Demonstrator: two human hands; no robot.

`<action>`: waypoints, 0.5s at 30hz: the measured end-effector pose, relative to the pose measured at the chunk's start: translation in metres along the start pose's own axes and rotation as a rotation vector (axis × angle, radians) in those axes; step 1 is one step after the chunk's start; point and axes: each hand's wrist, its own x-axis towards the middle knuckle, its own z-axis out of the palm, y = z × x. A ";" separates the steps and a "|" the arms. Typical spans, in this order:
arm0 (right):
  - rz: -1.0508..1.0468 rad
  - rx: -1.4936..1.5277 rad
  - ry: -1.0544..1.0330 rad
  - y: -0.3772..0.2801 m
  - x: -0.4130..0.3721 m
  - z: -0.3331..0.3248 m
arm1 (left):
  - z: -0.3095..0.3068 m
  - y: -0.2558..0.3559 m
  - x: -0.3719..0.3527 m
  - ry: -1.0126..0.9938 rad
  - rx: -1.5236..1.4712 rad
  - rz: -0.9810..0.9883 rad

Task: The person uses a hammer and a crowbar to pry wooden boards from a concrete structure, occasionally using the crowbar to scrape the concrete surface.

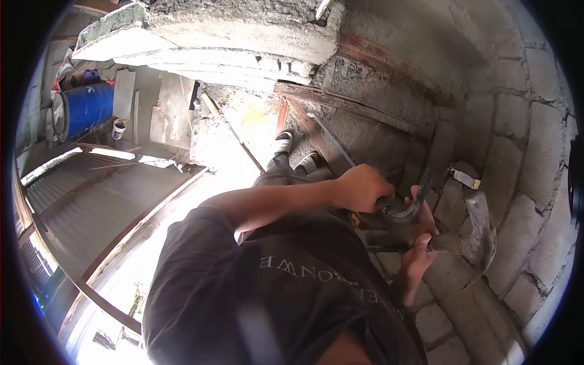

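My left hand [364, 188] is a closed fist around the end of a dark, curved tool [404, 213], whose kind is hard to make out against the dark background. My right hand [418, 248] grips the handle of a claw hammer [479, 234], its worn metal head pointing away to the right. The dark tool crosses in front of the right hand's fingers and overlaps them in this view. Both hands are close together before my chest, over the dark T-shirt [292, 274].
A rough block wall [511, 164] rises on the right, with a small white and yellow packet [466, 177] against it. Concrete steps [231, 36] hang above. To the left are a blue barrel [88, 111], a white bucket [118, 128] and a corrugated metal roof [91, 207].
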 end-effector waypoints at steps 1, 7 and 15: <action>0.005 -0.004 0.005 -0.001 0.000 0.005 | 0.004 0.000 -0.003 -0.004 -0.007 0.001; 0.085 0.077 -0.035 0.001 0.018 0.041 | 0.017 -0.003 -0.005 -0.070 -0.055 -0.058; 0.096 0.341 0.080 -0.028 0.030 0.016 | 0.012 -0.075 -0.030 -0.166 -0.155 -0.240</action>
